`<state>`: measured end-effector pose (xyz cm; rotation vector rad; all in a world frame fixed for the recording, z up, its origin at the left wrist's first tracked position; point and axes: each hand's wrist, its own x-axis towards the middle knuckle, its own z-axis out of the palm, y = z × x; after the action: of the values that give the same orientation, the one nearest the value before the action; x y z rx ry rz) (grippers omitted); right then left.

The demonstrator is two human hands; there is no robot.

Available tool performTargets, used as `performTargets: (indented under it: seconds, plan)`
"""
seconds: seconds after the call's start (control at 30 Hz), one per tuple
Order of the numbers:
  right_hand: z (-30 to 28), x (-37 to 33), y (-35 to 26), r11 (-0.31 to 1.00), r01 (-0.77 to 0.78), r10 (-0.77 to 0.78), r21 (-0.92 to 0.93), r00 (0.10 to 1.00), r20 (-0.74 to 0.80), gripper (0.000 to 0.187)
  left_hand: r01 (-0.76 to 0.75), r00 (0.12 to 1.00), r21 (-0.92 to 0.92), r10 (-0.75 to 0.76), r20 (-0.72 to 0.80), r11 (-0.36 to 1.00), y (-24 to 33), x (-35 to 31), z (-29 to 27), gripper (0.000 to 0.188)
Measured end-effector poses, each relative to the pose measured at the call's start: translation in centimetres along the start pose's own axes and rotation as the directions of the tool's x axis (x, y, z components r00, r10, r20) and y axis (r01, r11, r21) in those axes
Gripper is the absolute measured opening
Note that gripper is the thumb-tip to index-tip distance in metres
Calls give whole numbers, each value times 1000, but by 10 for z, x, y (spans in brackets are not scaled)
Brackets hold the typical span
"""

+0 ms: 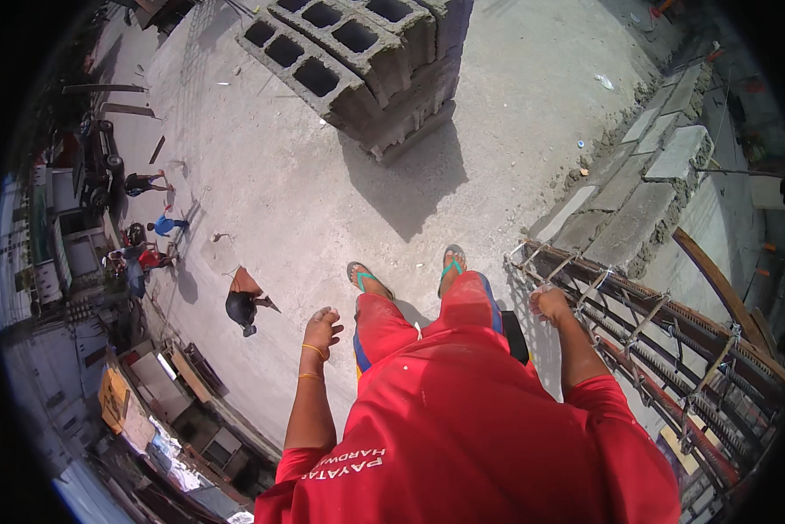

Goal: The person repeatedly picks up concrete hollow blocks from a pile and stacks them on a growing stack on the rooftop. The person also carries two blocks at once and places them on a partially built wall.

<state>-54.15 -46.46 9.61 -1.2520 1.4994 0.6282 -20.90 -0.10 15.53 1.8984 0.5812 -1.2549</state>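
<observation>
Pale ground underfoot; rebar cage runs along the right side, forward end just beside the right hand; hollow-block stack stands ahead, well apart from both hands; left forearm points forward, left hand raised, grip half-open, fingers loosely bent, nothing visible in it; right forearm angles forward and inward, fingers curled; can't tell if that grip has any bar.

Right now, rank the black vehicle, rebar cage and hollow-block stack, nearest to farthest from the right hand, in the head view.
1. Rebar cage, beside the right hand.
2. Hollow-block stack, ahead, near the top centre.
3. Black vehicle, far off at the left.
</observation>
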Motion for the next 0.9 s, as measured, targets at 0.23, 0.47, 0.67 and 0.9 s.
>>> performTargets:
  seconds: [0.23, 0.47, 0.67, 0.9]
  plan:
    - [40, 54, -72, 935, 240, -204, -262, 966, 157, 3, 158, 937, -308, -240, -252, 938, -171, -34, -38, 55]
    - [184, 27, -214, 649, 502, -432, -571, 861, 266, 14, 25, 767, -388, -266, -584, 921, -308, -12, -66, 60]
    - [467, -63, -279, 530, 550, -359, -645, 835, 417, 42, -278, 326, -383, -288, -900, 881, -341, 92, -257, 56]
    - [938, -232, -332, 297, 800, -173, -521, 582, 795, 98, -600, 581, -796, -642, -501, 79, -359, 185, -488, 73]
